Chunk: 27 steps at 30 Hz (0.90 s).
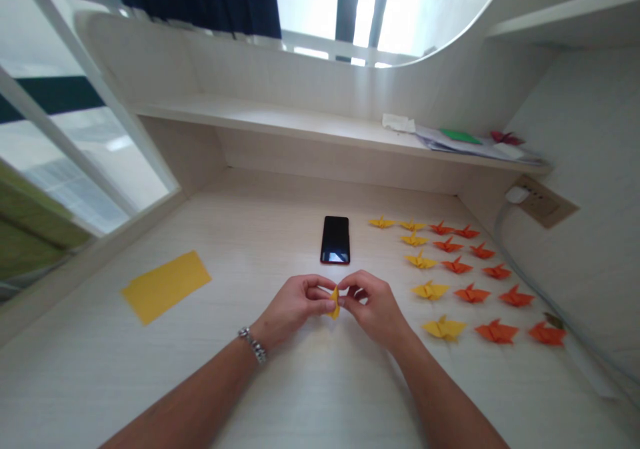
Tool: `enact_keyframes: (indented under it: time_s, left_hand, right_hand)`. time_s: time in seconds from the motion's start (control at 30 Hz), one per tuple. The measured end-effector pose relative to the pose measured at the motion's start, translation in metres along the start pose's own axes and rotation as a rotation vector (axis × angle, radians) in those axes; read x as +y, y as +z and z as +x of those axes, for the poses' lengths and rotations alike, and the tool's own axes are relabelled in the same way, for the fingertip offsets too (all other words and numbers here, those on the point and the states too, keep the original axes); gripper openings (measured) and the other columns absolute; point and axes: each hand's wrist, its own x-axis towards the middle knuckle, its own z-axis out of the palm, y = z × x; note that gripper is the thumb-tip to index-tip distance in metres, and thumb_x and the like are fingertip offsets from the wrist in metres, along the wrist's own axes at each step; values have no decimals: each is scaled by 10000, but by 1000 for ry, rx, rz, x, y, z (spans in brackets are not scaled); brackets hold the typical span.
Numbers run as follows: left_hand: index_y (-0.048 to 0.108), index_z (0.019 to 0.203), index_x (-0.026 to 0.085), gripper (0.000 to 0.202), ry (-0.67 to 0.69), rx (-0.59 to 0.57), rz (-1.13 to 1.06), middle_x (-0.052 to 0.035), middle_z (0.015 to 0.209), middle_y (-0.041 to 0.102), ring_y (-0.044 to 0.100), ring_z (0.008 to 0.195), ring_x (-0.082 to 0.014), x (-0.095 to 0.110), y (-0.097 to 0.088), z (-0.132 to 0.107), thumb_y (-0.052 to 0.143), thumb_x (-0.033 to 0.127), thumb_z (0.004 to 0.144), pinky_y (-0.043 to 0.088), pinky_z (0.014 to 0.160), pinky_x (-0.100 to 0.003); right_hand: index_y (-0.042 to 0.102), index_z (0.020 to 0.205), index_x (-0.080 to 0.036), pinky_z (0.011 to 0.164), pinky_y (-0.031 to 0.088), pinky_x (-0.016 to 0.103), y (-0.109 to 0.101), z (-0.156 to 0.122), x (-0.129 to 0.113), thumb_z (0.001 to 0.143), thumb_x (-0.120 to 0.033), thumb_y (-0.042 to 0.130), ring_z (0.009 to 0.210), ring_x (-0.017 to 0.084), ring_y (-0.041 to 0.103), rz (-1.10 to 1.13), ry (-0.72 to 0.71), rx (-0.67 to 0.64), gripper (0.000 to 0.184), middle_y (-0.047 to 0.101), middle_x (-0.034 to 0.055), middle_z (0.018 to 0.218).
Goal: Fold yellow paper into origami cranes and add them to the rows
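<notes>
Both my hands meet over the middle of the pale wooden desk [300, 396]. My left hand [295, 302], with a bracelet on its wrist, and my right hand [373, 306] each pinch a small folded piece of yellow paper [334, 302] between fingertips. The paper is narrow and stands upright between the two hands. Most of it is hidden by my fingers.
A black phone [335, 239] lies face up just beyond my hands. A flat yellow paper sheet [166, 286] lies at the left. Rows of several yellow paper cranes [430, 290] and orange paper cranes [473, 294] fill the right. A shelf [280, 119] above holds papers [465, 141]; a wall socket [540, 202] is at the right.
</notes>
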Motion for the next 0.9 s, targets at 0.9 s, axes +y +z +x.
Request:
enact_keyframes:
  time_s: [0.9]
  left_hand:
    - [633, 916, 114, 313, 62, 9, 66, -82, 774, 716, 663, 716, -182, -2, -2, 3, 754, 183, 636, 499, 699, -297]
  right_hand:
    - [630, 801, -206, 605, 478, 239, 0, -1, 3, 738, -129, 634, 667, 126, 587, -93, -52, -44, 99, 616, 5, 777]
